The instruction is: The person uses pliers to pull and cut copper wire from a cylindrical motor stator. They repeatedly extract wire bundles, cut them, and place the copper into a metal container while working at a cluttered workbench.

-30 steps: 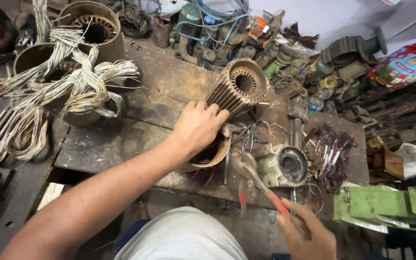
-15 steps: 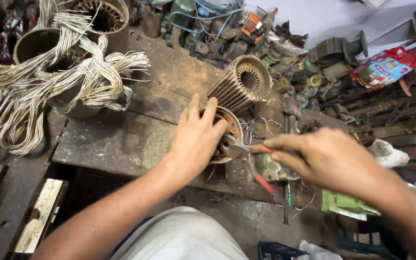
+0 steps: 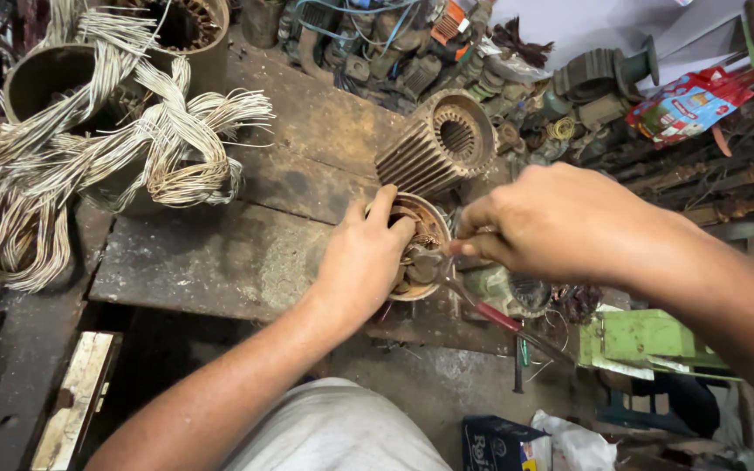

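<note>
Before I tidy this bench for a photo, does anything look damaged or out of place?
Yes. Pale wire bundles spill loose out of the round housings at the left, splayed across the wooden bench. The small stator under the left hand also shows tangled windings.

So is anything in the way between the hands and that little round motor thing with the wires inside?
Nothing visible. The left hand already rests on the small round motor housing with tangled copper windings, and the right hand sits right beside it, holding red-handled pliers at its rim. The ribbed metal motor casing lies behind, out of the way.
</note>
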